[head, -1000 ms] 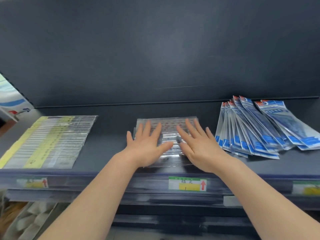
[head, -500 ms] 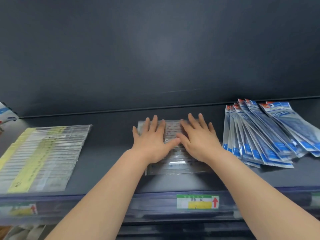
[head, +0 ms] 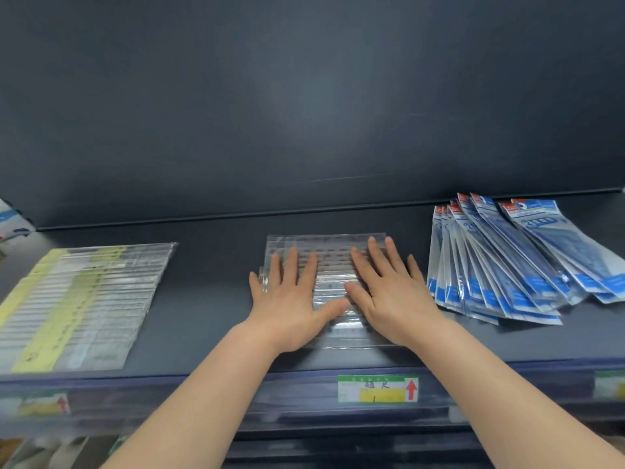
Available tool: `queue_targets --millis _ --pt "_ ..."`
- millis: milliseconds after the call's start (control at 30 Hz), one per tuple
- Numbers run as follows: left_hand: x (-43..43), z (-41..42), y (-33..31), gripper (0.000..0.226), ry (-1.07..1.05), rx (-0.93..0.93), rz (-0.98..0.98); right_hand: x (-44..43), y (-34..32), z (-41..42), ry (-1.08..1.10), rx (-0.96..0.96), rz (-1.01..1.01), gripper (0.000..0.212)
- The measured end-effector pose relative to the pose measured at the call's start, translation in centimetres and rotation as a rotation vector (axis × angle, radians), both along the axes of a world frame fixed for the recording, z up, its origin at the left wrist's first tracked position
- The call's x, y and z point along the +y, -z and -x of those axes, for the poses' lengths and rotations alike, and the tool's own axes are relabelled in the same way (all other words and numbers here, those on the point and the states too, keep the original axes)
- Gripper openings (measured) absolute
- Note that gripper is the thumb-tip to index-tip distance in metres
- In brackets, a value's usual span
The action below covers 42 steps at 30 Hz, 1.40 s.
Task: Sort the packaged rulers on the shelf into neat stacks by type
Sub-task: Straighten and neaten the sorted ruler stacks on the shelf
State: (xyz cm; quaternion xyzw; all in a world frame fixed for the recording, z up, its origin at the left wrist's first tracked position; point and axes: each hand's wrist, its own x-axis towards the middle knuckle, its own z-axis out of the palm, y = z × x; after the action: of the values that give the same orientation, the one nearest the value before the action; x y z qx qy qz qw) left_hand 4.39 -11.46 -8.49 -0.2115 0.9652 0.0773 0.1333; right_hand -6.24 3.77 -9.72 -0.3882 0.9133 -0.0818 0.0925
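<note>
A stack of clear-packaged rulers [head: 329, 252] lies in the middle of the dark shelf [head: 209, 299]. My left hand [head: 292, 299] lies flat on its left half with straight fingers. My right hand [head: 389, 292] lies flat on the right half, its thumb near my left thumb. To the left sits a fanned row of clear and yellow ruler packs [head: 77, 299]. A fanned pile of blue-packaged rulers [head: 507, 262] lies at the right, close to my right hand.
The shelf's front rail carries a green and yellow price label with a red arrow [head: 377, 389], and blurred labels at far left [head: 44, 402] and far right [head: 608, 385]. A dark back wall [head: 304, 113] rises behind. A white and blue pack [head: 13, 221] shows at far left.
Both flat hands slid the clear stack away from the shelf's front edge toward the back wall; over the last half second they and the stack barely moved.
</note>
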Motion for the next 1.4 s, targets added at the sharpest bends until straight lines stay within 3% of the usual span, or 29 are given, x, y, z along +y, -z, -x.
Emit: queue_targets --millis 267,400,533,667,900,1400 --pt "0.8 -0.9 -1.3 0.104 -0.025 -0.159 0.003 0.8 -0.3 -1.0 -0.042 -0.036 -0.023 0.067" --pt "-0.2 0.6 -2.0 0.101 -0.011 -0.011 0.024 0.0 -0.6 -0.7 -0.006 -0.012 0.035 0.065" --pt "-1.1 2.3 -1.6 0.092 0.052 -0.043 0.021 -0.9 -0.6 -0.2 0.033 -0.021 0.041 0.062" --pt "-1.7 3.3 -0.8 0.080 0.048 0.045 0.013 -2.5 -0.7 1.0 0.090 -0.033 0.087 0.060" --pt "-2.8 4.2 -1.0 0.089 0.026 0.014 -0.038 -3.8 -1.3 3.1 0.054 -0.150 0.164 0.051" --pt "-2.8 1.6 -1.2 0.093 -0.001 -0.011 0.007 -1.6 -1.1 1.1 0.047 -0.122 0.109 0.060"
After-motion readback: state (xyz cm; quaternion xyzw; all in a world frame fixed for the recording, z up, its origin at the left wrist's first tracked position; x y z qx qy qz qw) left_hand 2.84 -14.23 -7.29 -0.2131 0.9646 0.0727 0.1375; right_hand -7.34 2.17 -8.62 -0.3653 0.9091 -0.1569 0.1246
